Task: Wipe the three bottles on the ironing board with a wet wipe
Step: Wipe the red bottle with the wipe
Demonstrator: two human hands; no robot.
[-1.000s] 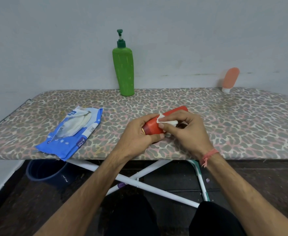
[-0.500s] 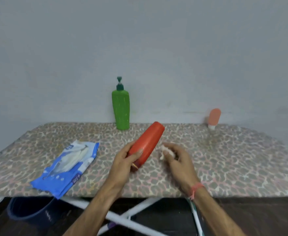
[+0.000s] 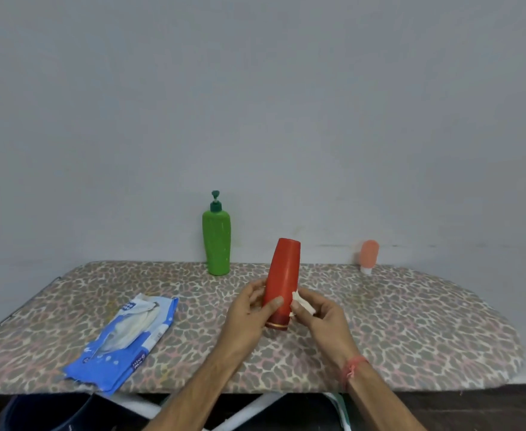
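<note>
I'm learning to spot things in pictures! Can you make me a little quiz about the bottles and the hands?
1. True or false: the green pump bottle lies flat on the ironing board.
2. Which hand holds the wet wipe?
3. The left hand grips the: A) red bottle B) peach bottle C) wipes pack

Key: 1 false, it stands upright. 2 the right hand. 3 A.

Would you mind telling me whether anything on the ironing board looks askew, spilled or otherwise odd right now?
Only small things. The blue wipes pack lies crumpled and open, a wipe bulging out. The small peach bottle stands cap-down, tilted against the wall. The red bottle is also cap-down, in the left hand. No spill shows.
</note>
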